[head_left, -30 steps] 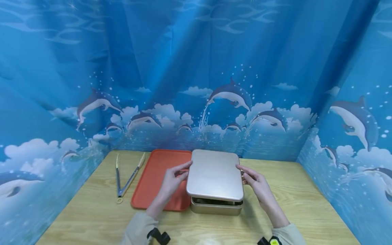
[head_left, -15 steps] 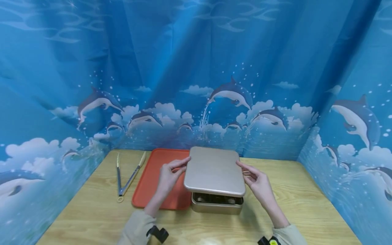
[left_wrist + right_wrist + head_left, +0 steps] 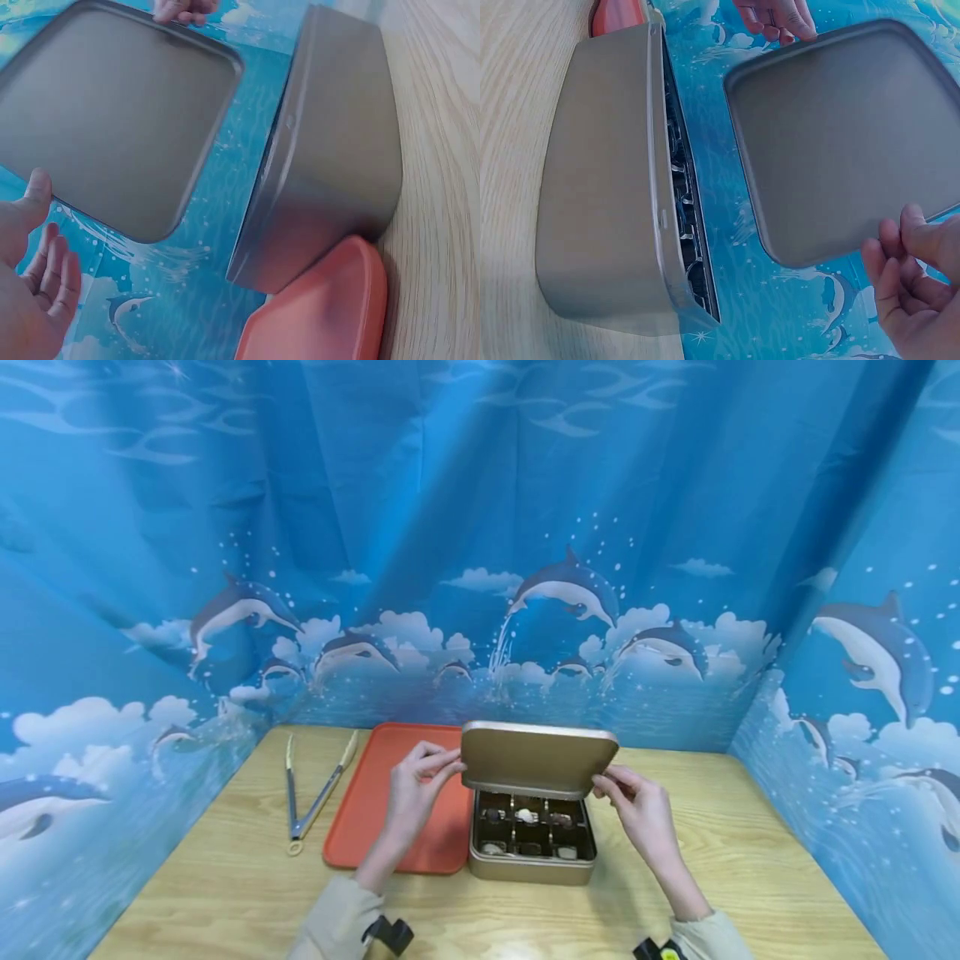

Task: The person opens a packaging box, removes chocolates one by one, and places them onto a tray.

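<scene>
A metal tin (image 3: 531, 871) stands on the table, its inside split by dark dividers into several compartments with small light and dark items, too small to name. Above its back part a flat metal lid (image 3: 536, 762) is tilted up, underside facing me; in both wrist views a gap separates it from the tin's front rim. My left hand (image 3: 412, 789) pinches the lid's left edge between thumb and fingers. At its right edge, my right hand (image 3: 643, 810) pinches it likewise. The left wrist view shows the lid (image 3: 120, 120) between both hands and the tin's side (image 3: 330, 142).
A red tray (image 3: 375, 827) lies left of the tin, against its side. Farther left, spread metal tongs (image 3: 306, 825) with pale tips rest on the wooden table (image 3: 720, 852). A blue dolphin-print curtain (image 3: 420, 527) surrounds the back and sides.
The lid has risen from the tin and tipped back, so its underside now shows. The tin's compartments have come into view. Both hands keep hold of the lid's sides.
</scene>
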A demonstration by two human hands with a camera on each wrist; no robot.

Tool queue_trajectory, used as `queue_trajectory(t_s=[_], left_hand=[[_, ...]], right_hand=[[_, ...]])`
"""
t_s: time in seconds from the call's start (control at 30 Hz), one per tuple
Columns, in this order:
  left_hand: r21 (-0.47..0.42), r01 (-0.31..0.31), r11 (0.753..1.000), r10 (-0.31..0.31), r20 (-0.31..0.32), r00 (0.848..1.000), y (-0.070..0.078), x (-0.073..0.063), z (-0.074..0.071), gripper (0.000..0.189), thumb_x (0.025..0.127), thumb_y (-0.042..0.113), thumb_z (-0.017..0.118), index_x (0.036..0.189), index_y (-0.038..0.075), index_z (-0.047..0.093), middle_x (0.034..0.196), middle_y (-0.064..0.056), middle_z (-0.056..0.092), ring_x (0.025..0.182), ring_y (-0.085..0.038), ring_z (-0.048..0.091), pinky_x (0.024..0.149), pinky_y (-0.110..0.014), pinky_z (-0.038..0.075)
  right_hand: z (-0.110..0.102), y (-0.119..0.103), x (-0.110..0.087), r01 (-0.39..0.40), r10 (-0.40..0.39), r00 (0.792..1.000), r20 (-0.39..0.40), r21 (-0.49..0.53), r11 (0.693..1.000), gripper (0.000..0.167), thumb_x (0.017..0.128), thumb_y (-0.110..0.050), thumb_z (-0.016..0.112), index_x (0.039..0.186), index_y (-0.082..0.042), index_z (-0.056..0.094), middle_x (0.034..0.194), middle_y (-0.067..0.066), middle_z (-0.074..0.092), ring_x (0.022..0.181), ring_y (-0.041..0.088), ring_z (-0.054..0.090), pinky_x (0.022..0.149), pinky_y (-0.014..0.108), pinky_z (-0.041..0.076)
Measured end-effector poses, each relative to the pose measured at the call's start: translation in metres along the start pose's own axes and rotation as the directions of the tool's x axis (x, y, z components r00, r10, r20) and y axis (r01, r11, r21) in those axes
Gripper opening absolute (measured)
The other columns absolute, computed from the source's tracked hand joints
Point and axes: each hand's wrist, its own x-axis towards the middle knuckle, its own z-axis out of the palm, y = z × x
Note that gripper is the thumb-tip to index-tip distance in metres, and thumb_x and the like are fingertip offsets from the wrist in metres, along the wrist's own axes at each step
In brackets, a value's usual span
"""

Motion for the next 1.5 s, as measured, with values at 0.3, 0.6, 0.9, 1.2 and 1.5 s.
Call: queue_trajectory(t_s=[0.3,0.6,0.9,1.2,1.5], left_hand=[[-0.155,0.270,0.950,-0.254,0.119,0.960,-0.004,0.001,0.001,0.026,0.091,0.014,0.076,0.112,-0.001,0.077,0.104,-0.018,0.076,0.086,-0.027,0.075,0.077,-0.038,0.061],[-0.229,0.411,0.882,-0.368,0.207,0.906,-0.007,-0.001,0.005,0.028,0.095,0.012,0.070,0.116,-0.007,0.073,0.102,-0.022,0.075,0.084,-0.024,0.075,0.074,-0.045,0.061],[-0.119,0.529,0.841,-0.478,0.298,0.826,-0.008,-0.004,0.007,0.037,0.099,0.014,0.066,0.128,-0.008,0.065,0.107,-0.021,0.074,0.085,-0.023,0.074,0.073,-0.042,0.061],[-0.106,0.558,0.823,-0.482,0.389,0.785,-0.011,-0.007,0.009,0.044,0.100,0.014,0.064,0.137,-0.009,0.057,0.117,-0.023,0.070,0.099,-0.025,0.071,0.080,-0.040,0.060],[-0.158,0.554,0.817,-0.443,0.443,0.780,-0.002,-0.008,0.020,0.047,0.100,0.010,0.063,0.141,-0.009,0.052,0.118,-0.023,0.069,0.099,-0.021,0.070,0.080,-0.039,0.060]], right_hand=[[0.001,0.002,0.000,-0.017,0.018,0.998,0.055,-0.016,1.000,0.014,0.092,-0.004,0.071,0.103,0.004,0.077,0.093,0.012,0.072,0.072,0.002,0.061,0.064,0.016,0.050],[0.007,0.004,-0.001,-0.353,0.306,0.922,0.239,0.188,0.917,0.032,0.103,-0.011,0.058,0.124,0.013,0.064,0.109,0.026,0.070,0.080,0.012,0.070,0.071,0.032,0.061],[0.009,0.015,-0.001,-0.512,0.429,0.827,0.362,0.172,0.842,0.050,0.105,-0.014,0.055,0.146,0.012,0.043,0.120,0.030,0.065,0.080,0.014,0.066,0.064,0.032,0.059],[0.005,0.023,-0.003,-0.579,0.459,0.768,0.447,0.178,0.795,0.052,0.107,-0.014,0.051,0.150,0.013,0.036,0.121,0.024,0.065,0.082,0.013,0.062,0.065,0.031,0.058],[-0.011,0.032,-0.002,-0.567,0.445,0.764,0.467,0.159,0.808,0.056,0.108,-0.016,0.049,0.153,0.011,0.031,0.137,0.032,0.053,0.091,0.010,0.063,0.068,0.031,0.058]])
